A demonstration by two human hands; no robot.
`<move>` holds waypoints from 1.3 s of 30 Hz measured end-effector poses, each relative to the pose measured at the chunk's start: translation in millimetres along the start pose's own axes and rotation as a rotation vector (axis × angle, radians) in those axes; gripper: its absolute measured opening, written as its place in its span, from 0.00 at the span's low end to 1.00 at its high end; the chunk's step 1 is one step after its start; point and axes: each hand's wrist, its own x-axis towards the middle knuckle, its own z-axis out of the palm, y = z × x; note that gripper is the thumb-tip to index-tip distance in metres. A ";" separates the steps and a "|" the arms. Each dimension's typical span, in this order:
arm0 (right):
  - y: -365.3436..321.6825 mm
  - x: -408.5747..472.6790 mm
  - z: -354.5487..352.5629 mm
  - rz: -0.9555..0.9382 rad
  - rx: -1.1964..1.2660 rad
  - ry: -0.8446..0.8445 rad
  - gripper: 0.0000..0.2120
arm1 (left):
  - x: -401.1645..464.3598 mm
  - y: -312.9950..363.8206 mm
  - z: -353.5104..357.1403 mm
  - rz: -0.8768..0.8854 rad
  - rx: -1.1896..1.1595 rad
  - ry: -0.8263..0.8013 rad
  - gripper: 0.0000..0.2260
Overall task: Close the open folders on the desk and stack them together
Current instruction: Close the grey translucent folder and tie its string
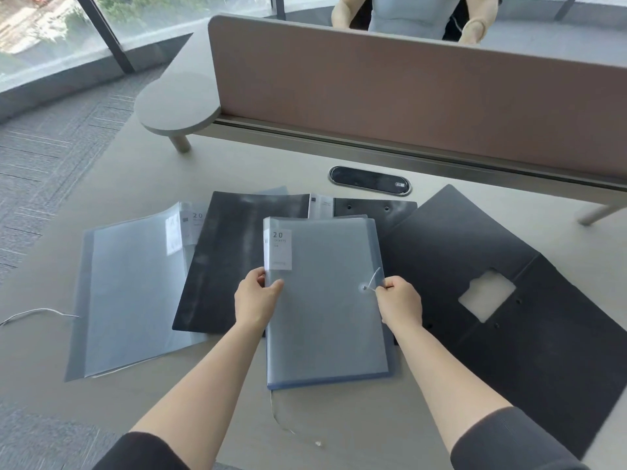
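A translucent grey folder (pixel 325 300) with a "20" label lies closed in the middle of the desk, tilted up slightly. My left hand (pixel 256 300) grips its left spine edge. My right hand (pixel 400 301) pinches the white closure string (pixel 375 278) by the button on the folder's right edge. A second translucent grey folder (pixel 132 286) lies open to the left. A black folder (pixel 230 259) lies open beneath and behind the closed one. Another black folder (pixel 502 300) with a cut-out window lies open on the right.
A brown partition screen (pixel 407 96) runs along the desk's far side, with an oval cable port (pixel 369 180) in front of it. A person sits beyond the screen. A loose string (pixel 34 313) trails left from the open grey folder. The beige desk (pixel 135 171) ends at the left above carpet.
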 end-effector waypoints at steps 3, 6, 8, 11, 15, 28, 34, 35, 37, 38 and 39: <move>0.5 0.2 -5.4 0.011 0.016 -0.037 0.08 | 1.5 1.2 -1.2 -0.024 -0.017 -0.042 0.16; 13.9 -1.7 -13.7 0.021 0.049 -0.057 0.10 | -5.6 2.5 2.1 -0.025 -0.027 -0.100 0.16; 25.1 -5.9 -22.8 0.047 0.070 -0.076 0.10 | -12.8 3.5 8.7 -0.012 -0.030 -0.123 0.18; 42.8 -15.4 -40.7 0.072 0.045 -0.119 0.10 | -24.7 5.5 20.6 0.016 -0.009 -0.153 0.18; 62.6 -26.7 -58.6 0.057 -0.088 -0.140 0.12 | -41.7 5.1 32.8 0.048 0.053 -0.185 0.17; 65.9 -40.6 -82.7 -0.006 -0.384 0.057 0.11 | -51.6 10.0 50.7 0.193 0.416 0.003 0.22; 89.7 -23.0 -123.1 0.003 -0.259 0.211 0.07 | -72.5 31.6 88.0 0.583 0.537 -0.048 0.22; 93.6 -19.2 -130.0 -0.002 -0.227 0.217 0.09 | -76.9 34.1 97.9 0.644 0.554 -0.122 0.21; 100.8 -11.4 -144.4 -0.007 -0.179 0.224 0.15 | -86.1 40.5 118.6 0.744 0.622 -0.269 0.20; 104.1 -8.4 -151.4 -0.011 -0.168 0.227 0.17 | -90.6 43.8 129.1 0.792 0.661 -0.331 0.20; 105.2 -5.9 -157.1 -0.022 -0.161 0.230 0.19 | -94.6 47.4 137.7 0.833 0.697 -0.387 0.21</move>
